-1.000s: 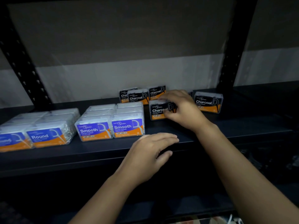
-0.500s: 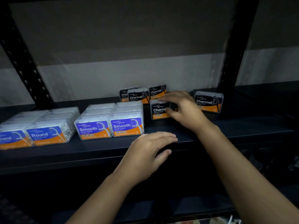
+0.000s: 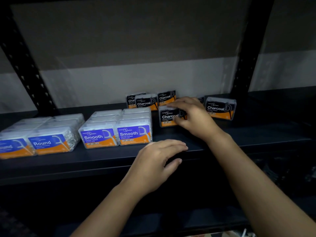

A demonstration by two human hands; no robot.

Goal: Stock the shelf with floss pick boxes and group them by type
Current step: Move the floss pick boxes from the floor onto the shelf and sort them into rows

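So the right hand [image 3: 193, 117] has its fingers curled over the top and its thumb on the front of one Charcoal box [image 3: 168, 117], which sits on the shelf [image 3: 239, 134] just right of the Smooth stack [image 3: 118, 129] and in front of the back-row Charcoal boxes [image 3: 148, 101]. Biggest risk I see is that the grip looks like it's on the right end only, so if the box gets slid left or back it could twist and clip the Smooth stack, or knock into the ones behind it, which already look a bit jumbled and overlapping. Those clear plastic cases are probably slippery on a smooth metal shelf, so one bump could skew the whole row. There's also a lone Charcoal box [image 3: 220, 108] off to the right, well apart from the main bunch, plus what looks like another one hidden behind the hand, can't really tell. Reaching for either means going past the box in hand. The left hand [image 3: 157, 159] is holding nothing, fingers loosely straight, hovering at the shelf's front edge. The Round boxes [image 3: 42, 134] on the far left are out of the way. It's dark in there too, so labels at the back are hard to read.
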